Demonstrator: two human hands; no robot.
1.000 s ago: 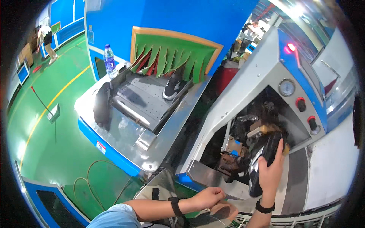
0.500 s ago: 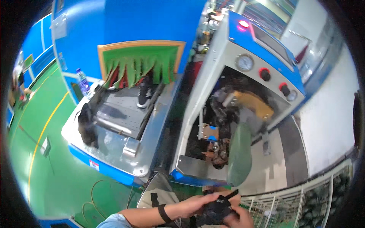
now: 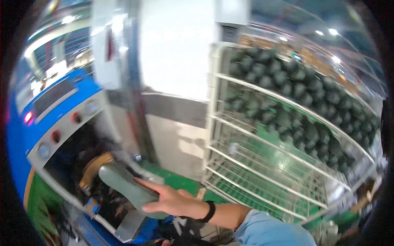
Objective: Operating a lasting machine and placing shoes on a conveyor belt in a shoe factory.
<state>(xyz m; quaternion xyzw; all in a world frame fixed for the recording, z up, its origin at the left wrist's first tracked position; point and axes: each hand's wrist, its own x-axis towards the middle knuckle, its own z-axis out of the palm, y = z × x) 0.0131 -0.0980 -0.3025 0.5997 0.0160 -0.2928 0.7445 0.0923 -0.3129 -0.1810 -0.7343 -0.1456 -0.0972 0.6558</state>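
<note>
My right hand (image 3: 170,201) reaches in from the lower right, a black band round its wrist. It grips a long grey-green shoe last (image 3: 121,180), index finger along one edge and thumb on the other. The last lies slanted at the front of a blue and white machine (image 3: 49,151), beside a curved yellow part (image 3: 96,166). Only a fingertip of what looks like my left hand (image 3: 165,242) shows at the bottom edge, next to a dark, blurred item (image 3: 178,237). Its other fingers are out of the picture.
To the right stands a white wire rack (image 3: 254,125) with many dark green rounded pieces (image 3: 303,88) on its upper shelves. A wall (image 3: 176,139) rises behind. The machine carries a lit red lamp (image 3: 28,117) and red-ringed knobs (image 3: 55,136).
The view has swung right, toward the rack. My right hand has left the black strapped item that both hands held low in front and moved onto the shoe last.
</note>
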